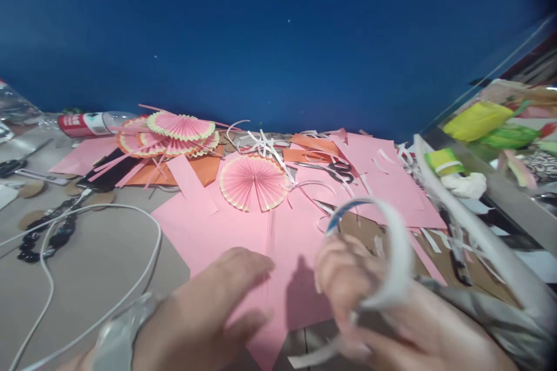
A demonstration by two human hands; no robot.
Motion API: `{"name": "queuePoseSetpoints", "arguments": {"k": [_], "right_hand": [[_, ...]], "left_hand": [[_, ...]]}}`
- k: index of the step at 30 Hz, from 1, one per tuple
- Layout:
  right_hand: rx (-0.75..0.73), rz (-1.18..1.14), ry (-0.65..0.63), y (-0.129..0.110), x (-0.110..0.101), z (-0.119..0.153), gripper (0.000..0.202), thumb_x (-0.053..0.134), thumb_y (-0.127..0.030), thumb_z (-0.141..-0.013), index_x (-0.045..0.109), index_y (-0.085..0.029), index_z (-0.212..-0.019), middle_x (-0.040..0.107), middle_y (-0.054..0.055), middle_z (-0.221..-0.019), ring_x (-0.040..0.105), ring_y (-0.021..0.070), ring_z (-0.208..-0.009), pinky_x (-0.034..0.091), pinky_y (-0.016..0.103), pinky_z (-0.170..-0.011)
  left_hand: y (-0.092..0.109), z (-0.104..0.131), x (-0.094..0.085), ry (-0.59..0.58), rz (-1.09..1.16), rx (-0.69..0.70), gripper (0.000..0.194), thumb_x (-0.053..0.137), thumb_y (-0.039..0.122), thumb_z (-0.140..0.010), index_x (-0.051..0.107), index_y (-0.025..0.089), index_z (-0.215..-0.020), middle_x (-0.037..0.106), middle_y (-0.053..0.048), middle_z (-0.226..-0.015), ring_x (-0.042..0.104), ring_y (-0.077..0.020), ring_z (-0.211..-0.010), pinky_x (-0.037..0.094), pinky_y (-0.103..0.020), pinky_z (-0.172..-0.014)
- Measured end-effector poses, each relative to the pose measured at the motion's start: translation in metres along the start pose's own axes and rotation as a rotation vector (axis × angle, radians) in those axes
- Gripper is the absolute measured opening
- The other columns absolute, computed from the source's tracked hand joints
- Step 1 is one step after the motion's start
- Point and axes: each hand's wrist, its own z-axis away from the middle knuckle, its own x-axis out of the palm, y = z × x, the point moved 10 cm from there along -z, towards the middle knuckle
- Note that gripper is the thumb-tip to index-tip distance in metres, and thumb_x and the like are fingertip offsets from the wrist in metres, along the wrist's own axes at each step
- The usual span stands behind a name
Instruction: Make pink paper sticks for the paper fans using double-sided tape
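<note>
Apparently, the step in hand is handling a roll of tape [398,249], seen from above by the person wearing the camera. The right hand [348,284] has its grip closed around the lower left part of this white ring, which stands up on edge, blue showing on its inner side. A pale loose strip [319,353] trails below that hand; motion blur hides whether it joins the roll. The left hand [204,307] reaches in from the other side, thumb and fingers apart with nothing between them. The roll is to its right, well apart from it. Whether the left hand touches the pink paper [230,232] beneath is impossible to tell.

Any next move, I judge, calls for steadying the roll and keeping the strip from sticking to the paper. Beyond the hands, a pleated pink paper rosette [239,177] lies on the paper, a narrow gap at its near edge. Scissors [342,171] lie to its right; stacked rosettes [180,126] sit behind, to the left. A white cable [126,206] loops across the grey tabletop [104,272].
</note>
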Motion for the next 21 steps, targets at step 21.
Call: {"name": "queuePoseSetpoints", "arguments": {"k": [21], "right_hand": [[-0.098,0.241,-0.312,0.067,0.080,-0.026,0.028,0.036,-0.038,-0.093,0.049,-0.017,-0.081,0.055,0.003,-0.078,0.047,0.0151,-0.076,0.033,0.034,-0.082]], "left_hand": [[0.014,0.045,0.062,-0.105,-0.869,0.393,0.049,0.048,0.034,-0.089,0.034,0.032,-0.135,0.040,-0.005,-0.142,0.038,-0.0225,-0.128,0.026,-0.045,-0.103]]}}
